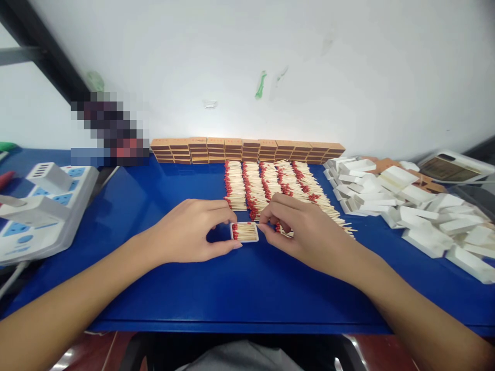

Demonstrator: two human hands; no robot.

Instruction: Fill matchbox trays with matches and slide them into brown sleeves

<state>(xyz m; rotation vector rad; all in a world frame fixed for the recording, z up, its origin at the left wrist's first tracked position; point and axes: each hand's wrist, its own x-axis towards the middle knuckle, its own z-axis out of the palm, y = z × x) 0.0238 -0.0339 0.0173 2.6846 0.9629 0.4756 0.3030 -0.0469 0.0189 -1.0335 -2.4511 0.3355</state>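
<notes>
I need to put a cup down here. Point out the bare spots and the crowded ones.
Bare blue table runs along the near edge, in front of both hands. Another free patch lies between the power strip and the matches, left of the left hand. Crowded: the right side with white trays, the back row of boxes, and around the right hand.
</notes>
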